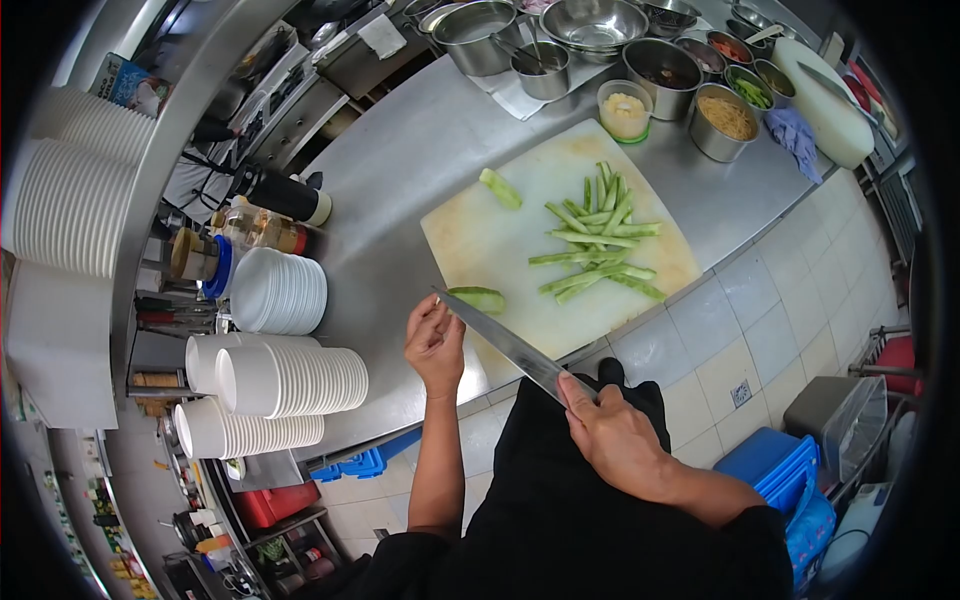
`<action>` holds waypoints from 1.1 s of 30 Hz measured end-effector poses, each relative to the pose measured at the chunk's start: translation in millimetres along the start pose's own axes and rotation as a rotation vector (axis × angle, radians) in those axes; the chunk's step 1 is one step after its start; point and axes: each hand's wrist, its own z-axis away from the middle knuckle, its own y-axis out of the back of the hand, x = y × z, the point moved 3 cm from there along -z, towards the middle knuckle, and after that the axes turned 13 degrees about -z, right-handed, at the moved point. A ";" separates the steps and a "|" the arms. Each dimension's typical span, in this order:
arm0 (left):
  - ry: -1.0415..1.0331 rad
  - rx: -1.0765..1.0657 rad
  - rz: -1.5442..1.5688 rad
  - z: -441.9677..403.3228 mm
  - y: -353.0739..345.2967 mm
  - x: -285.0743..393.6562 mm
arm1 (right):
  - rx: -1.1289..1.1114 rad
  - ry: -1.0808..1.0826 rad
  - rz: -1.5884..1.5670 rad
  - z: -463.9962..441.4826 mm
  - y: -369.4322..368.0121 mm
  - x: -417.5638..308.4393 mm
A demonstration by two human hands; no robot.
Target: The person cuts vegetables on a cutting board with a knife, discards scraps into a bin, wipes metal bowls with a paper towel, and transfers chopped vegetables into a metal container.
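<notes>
My right hand [625, 440] grips the handle of a large kitchen knife [510, 345], its blade pointing up and left across the near corner of a white cutting board [540, 320]. At the tip of the blade is my left hand [437, 340], its fingers curled in; what they pinch, if anything, is hidden. Just beyond the blade lies a thick green vegetable piece [480, 299]. A second peeled piece [500, 188] rests near the board's far edge. Several cut green sticks [600, 245] are heaped on the board's right half.
Stacked white bowls [290, 380] and plates [280, 290] stand on the steel counter [375, 240] at left. Along the back are steel pots [475, 40], a tub of chopped garlic-like bits [624, 110], containers of ingredients [725, 120] and a blue cloth [795, 140]. Blue bins [765, 465] sit on the floor at right.
</notes>
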 end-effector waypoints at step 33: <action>0.045 0.040 -0.098 0.0 1.2 7.7 | 0.049 0.029 -0.013 -26.6 -25.6 5.2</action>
